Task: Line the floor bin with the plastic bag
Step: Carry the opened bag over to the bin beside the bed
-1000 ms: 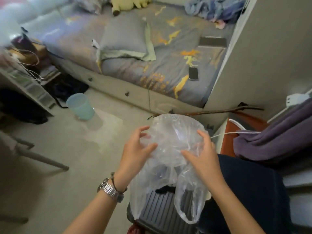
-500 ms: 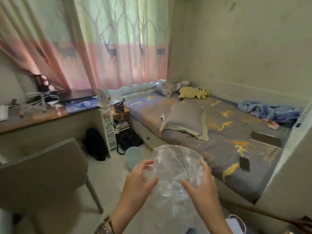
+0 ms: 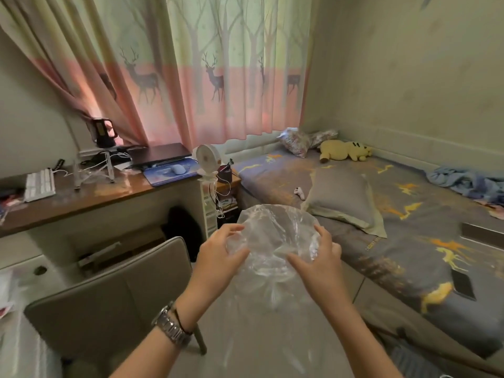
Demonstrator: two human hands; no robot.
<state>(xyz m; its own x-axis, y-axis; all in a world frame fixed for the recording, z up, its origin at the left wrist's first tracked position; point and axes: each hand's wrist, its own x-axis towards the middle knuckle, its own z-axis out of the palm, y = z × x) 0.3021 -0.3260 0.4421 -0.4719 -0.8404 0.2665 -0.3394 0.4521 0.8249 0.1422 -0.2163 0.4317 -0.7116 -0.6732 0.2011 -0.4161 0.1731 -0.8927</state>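
Opening the bag, bin not yet reached

Both hands hold the clear plastic bag (image 3: 275, 236) at chest height between the chair (image 3: 109, 290) and the bed's near edge: the left hand (image 3: 221, 252) pinches its left rim between thumb and fingers, the right hand (image 3: 316, 257) is clamped on the right rim, mouth spread, body hanging below. The floor bin is not in view. Judged, the step is opening the mouth; next the bag must be carried to the bin, lowered in, and its rim folded over.

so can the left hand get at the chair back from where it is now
Probably yes: the chair stands just below and left of the left hand with nothing between, but that hand would first have to release the plastic bag.
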